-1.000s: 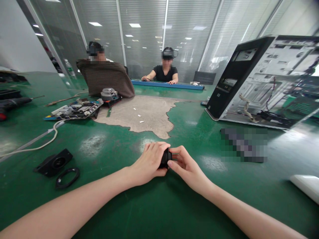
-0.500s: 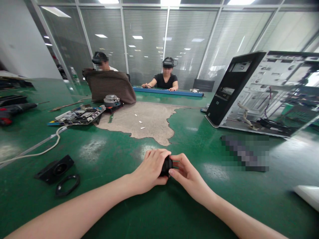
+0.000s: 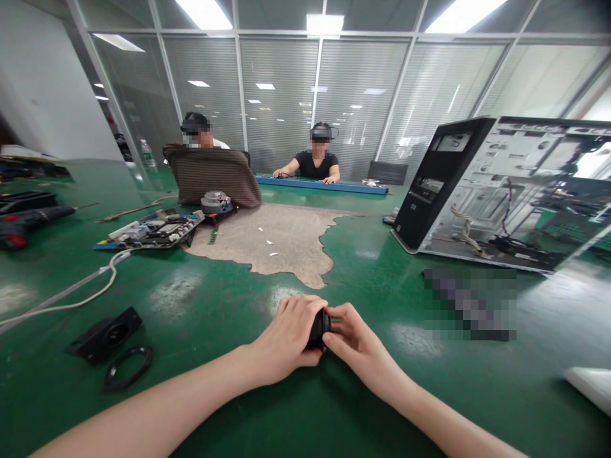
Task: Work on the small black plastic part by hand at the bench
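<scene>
Both of my hands are around a small black cylindrical part [image 3: 317, 328], just above or on the green table in front of me. My left hand [image 3: 292, 331] wraps it from the left and covers most of it. The fingertips and thumb of my right hand [image 3: 356, 334] pinch its right end, where a stepped rim shows. What exactly the part is, I cannot make out. To the left lie a black block-shaped housing [image 3: 104, 335] with a round opening and, close to it, a thin black ring [image 3: 128, 367].
An open computer case [image 3: 443, 184] stands at the right, near a blurred-out long item [image 3: 468, 305]. A circuit board [image 3: 155, 229], a white cable [image 3: 112, 273] and a power drill [image 3: 35, 222] lie left. Two people [image 3: 319, 159] sit across the table behind a blue bar [image 3: 324, 186].
The view has tipped up slightly, so everything sits a little lower in the picture. Both hands keep their hold on the black part, with hardly any visible finger movement.
</scene>
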Motion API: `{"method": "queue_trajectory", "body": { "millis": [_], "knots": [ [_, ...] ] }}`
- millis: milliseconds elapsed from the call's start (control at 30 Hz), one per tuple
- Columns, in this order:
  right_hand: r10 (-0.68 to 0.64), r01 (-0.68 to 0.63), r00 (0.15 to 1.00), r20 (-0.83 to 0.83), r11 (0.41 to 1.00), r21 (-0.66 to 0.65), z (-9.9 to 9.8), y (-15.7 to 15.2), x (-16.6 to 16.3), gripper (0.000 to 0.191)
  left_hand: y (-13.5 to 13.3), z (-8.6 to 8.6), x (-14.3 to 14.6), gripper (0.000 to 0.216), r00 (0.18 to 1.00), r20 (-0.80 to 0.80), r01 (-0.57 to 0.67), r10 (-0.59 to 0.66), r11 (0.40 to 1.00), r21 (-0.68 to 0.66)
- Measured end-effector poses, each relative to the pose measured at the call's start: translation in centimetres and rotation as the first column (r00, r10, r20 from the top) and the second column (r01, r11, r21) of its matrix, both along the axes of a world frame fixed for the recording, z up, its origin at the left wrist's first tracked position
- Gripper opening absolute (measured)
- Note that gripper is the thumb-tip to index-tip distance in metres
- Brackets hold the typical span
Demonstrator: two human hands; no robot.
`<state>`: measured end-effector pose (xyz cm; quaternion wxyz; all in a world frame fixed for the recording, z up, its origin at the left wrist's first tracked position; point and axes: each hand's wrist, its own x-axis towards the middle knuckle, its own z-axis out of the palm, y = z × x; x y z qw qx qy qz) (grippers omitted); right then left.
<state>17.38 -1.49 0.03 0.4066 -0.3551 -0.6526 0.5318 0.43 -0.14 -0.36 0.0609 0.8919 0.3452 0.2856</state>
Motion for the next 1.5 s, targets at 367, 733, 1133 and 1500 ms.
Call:
{"method": "queue_trajectory", "body": {
  "millis": [367, 733, 1133, 1500],
  "knots": [
    [-0.056, 0.057, 0.998, 0.043, 0.998, -0.019, 0.17, 0.06, -0.33, 0.022, 0.18, -0.15, -0.04, 0.064, 1.0, 0.006, -0.009, 0.009, 1.0, -0.02],
    [-0.088, 0.086, 0.996, 0.015, 0.99, 0.116, -0.44, 0.08, -0.17, 0.01, 0.18, -0.22, 0.08, 0.066, 1.0, 0.025, -0.017, 0.018, 1.0, -0.016],
    [-0.043, 0.043, 0.999, 0.019, 0.999, 0.021, 0.03, -0.13, -0.06, 0.015, 0.12, 0.0, 0.01, 0.063, 1.0, 0.0, -0.012, 0.012, 1.0, 0.001],
    [-0.009, 0.008, 1.0, -0.013, 1.0, -0.007, -0.16, 0.02, 0.08, 0.021, 0.12, 0.19, -0.06, 0.062, 1.0, -0.011, 0.002, -0.003, 0.999, -0.044]
  ]
}}
